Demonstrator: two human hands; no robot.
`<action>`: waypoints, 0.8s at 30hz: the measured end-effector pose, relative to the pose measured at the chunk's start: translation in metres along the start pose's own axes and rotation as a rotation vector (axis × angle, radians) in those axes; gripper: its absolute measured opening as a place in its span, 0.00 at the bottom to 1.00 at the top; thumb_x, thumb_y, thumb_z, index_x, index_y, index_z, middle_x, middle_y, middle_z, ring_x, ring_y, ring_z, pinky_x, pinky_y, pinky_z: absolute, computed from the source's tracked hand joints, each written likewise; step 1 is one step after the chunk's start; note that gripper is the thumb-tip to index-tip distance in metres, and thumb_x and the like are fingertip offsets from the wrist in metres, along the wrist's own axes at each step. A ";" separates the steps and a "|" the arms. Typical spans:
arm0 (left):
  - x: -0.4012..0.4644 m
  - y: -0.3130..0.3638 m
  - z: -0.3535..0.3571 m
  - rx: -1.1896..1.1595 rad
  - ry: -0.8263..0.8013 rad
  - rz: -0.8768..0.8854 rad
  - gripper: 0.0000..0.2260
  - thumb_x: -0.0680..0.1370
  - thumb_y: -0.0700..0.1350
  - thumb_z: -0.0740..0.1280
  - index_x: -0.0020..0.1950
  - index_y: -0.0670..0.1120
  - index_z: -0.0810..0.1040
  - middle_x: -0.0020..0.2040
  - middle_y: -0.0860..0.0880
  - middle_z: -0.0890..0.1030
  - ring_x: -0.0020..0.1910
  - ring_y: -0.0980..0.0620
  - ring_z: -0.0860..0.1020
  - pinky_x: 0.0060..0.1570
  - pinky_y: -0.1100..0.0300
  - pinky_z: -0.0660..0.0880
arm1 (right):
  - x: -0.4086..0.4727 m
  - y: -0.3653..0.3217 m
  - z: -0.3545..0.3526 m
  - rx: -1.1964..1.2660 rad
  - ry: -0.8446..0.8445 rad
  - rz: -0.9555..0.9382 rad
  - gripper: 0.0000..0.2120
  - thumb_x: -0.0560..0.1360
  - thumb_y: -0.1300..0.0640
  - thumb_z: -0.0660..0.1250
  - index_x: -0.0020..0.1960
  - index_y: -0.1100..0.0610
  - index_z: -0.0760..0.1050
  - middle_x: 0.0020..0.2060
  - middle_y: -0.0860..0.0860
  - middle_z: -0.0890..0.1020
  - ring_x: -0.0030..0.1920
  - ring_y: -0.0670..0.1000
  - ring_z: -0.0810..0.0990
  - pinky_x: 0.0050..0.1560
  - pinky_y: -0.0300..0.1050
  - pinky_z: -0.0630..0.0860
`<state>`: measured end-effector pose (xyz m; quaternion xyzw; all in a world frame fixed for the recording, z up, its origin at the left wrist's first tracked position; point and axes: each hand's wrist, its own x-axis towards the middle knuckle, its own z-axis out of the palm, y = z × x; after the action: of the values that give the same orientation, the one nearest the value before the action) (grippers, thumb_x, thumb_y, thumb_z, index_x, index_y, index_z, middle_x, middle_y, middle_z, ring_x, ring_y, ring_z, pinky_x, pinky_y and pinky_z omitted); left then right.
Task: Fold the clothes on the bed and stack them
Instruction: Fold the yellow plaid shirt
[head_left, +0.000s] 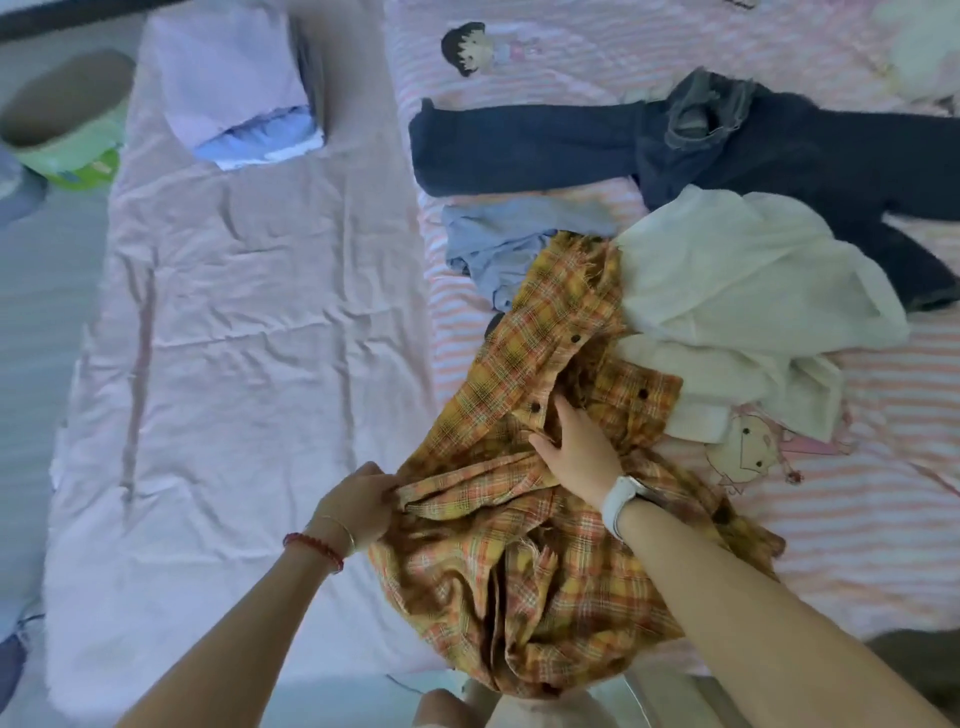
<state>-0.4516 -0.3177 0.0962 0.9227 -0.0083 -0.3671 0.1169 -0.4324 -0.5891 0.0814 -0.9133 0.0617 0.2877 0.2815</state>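
A crumpled yellow plaid shirt (524, 545) lies at the near edge of the bed (234, 338). The left hand (358, 506) pinches its left side; the right hand (576, 447) rests on it with fingers spread flat. A folded stack (244, 83) sits toward the far left corner.

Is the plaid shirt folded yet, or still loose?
Still loose. The plaid shirt lies crumpled in uneven bunches, placket open; the left hand pinches its edge and the right hand rests flat on it.
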 end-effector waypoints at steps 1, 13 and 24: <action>0.000 0.003 0.002 -0.072 -0.026 0.028 0.13 0.77 0.45 0.62 0.60 0.50 0.76 0.56 0.49 0.71 0.56 0.50 0.74 0.54 0.61 0.69 | 0.005 -0.002 0.000 -0.084 -0.010 0.026 0.28 0.79 0.44 0.56 0.74 0.55 0.57 0.70 0.55 0.65 0.68 0.58 0.66 0.62 0.55 0.71; 0.009 0.078 -0.007 -0.072 -0.089 0.234 0.22 0.78 0.52 0.63 0.71 0.51 0.65 0.64 0.49 0.71 0.62 0.48 0.71 0.59 0.55 0.70 | -0.002 -0.018 -0.101 0.570 0.759 -0.125 0.09 0.80 0.61 0.54 0.43 0.63 0.67 0.32 0.50 0.67 0.32 0.47 0.64 0.32 0.39 0.60; 0.000 0.032 -0.017 -1.149 0.723 -0.453 0.10 0.80 0.39 0.55 0.46 0.37 0.74 0.41 0.40 0.77 0.44 0.45 0.74 0.46 0.52 0.72 | -0.034 0.024 -0.048 0.487 0.222 0.049 0.25 0.80 0.50 0.57 0.73 0.57 0.58 0.68 0.53 0.69 0.66 0.52 0.69 0.64 0.44 0.66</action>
<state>-0.4379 -0.3457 0.1149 0.7583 0.4173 -0.0001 0.5009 -0.4435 -0.6375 0.1212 -0.8429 0.1817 0.1690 0.4774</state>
